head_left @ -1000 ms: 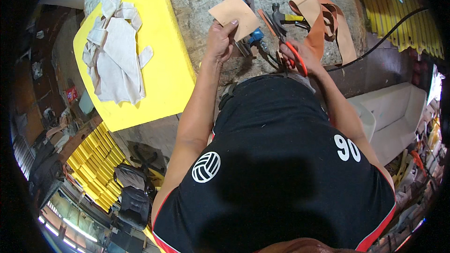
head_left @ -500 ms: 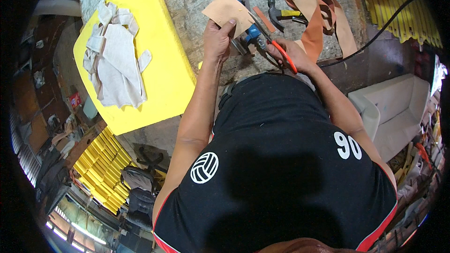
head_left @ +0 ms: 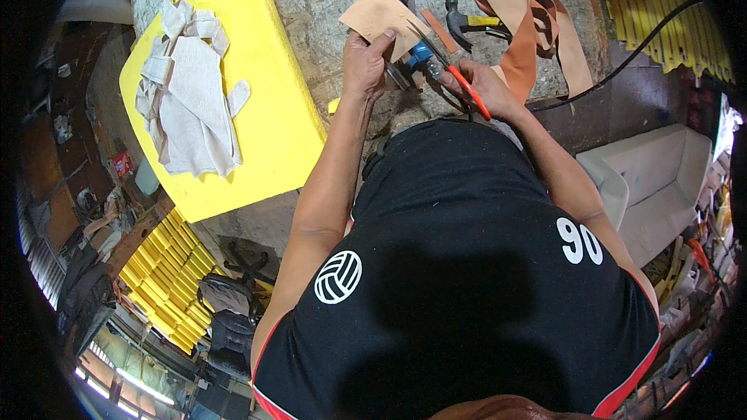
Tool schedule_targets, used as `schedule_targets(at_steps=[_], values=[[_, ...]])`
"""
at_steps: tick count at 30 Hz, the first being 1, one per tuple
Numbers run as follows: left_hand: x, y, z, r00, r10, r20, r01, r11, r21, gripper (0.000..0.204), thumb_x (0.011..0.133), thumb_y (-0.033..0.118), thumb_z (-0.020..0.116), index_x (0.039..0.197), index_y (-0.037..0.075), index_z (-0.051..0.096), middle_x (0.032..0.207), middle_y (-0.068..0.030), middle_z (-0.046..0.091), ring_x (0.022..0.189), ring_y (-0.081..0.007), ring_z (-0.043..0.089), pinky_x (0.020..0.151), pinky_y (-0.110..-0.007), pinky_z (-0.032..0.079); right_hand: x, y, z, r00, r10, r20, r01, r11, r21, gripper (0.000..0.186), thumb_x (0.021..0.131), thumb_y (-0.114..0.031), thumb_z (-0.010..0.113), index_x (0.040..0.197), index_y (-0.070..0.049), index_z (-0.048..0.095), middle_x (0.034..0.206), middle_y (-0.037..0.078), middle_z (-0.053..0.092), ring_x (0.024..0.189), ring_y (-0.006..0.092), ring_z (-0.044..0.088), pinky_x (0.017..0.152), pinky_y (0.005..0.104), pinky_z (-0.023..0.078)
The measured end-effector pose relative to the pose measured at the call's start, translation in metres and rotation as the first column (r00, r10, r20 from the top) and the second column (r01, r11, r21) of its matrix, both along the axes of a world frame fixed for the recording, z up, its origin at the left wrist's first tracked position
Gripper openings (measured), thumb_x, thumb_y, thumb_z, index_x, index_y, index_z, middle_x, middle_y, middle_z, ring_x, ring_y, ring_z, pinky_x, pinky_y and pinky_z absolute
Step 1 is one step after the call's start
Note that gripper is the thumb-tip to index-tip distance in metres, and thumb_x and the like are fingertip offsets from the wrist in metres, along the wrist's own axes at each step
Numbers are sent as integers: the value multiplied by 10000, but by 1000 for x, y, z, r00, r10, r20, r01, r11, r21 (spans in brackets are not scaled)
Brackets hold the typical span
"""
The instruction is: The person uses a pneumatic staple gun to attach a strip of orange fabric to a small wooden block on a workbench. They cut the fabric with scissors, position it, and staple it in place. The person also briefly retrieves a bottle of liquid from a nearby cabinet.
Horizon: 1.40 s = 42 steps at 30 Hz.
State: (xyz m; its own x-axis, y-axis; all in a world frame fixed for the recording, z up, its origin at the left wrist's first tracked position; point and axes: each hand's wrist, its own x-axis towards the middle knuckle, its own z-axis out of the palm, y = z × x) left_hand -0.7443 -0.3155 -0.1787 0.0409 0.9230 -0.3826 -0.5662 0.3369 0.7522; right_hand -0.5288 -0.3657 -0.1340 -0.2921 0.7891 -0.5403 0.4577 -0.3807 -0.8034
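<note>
A squarish tan leather-like piece [head_left: 379, 15] is pinched in my left hand [head_left: 366, 62], with the thumb lying on top. My right hand [head_left: 486, 87] grips scissors [head_left: 470, 89] with red-orange handles. Their blades point up and left, slightly parted, at the right edge of the piece. Beneath the piece and blades lies a blue tool [head_left: 421, 53] with a metal fitting, partly covered, so its kind is unclear. Just right of the blades rests a narrow orange-brown strip [head_left: 440, 30].
A claw hammer [head_left: 459, 22] and long tan and orange strips [head_left: 520, 54] lie right on the worn table [head_left: 327, 0]. A yellow foam sheet [head_left: 272, 109] carries pale fabric [head_left: 194, 109] at left. A black cable [head_left: 622, 62] runs off right, above a pale sofa frame [head_left: 654, 179].
The scissor blades have parted and their tips have shifted left onto the edge of the tan piece. My left hand and the piece have moved very slightly right.
</note>
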Motion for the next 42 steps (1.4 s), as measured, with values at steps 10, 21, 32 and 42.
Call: schedule_targets(at_steps=[10,21,32,42], values=[[1,-2,3,1000,-18,-12,18,1000,17,375,861,-37,633,1224,-1,544,1144,-112,645,1018,-225,644,873,-362,533,-1,0,4,999,-2,51,2,1000,6,471,875,-447,686,898,22,652,711,20,580,668,96,515,590,281,431],[2,-9,-1,998,-58,3,58,998,3,408,859,-20,640,1251,14,529,1150,-93,633,1039,-214,628,884,-361,528,-5,0,2,997,-11,71,9,999,32,508,867,-480,681,903,26,661,732,60,599,681,120,527,611,310,446],[11,-11,0,994,-1,105,7,998,-55,310,890,-20,619,1191,16,559,1115,-98,657,980,-204,657,847,-338,552,-11,0,2,998,-11,56,9,999,43,531,887,-522,641,834,5,606,709,37,554,680,107,487,607,291,412],[15,-13,2,992,-18,127,29,996,-88,315,879,-27,628,1185,8,562,1109,-97,664,974,-204,664,840,-348,557,-7,-1,-8,996,-9,83,9,1000,-5,562,873,-514,656,972,38,683,775,108,648,731,161,591,669,333,476]])
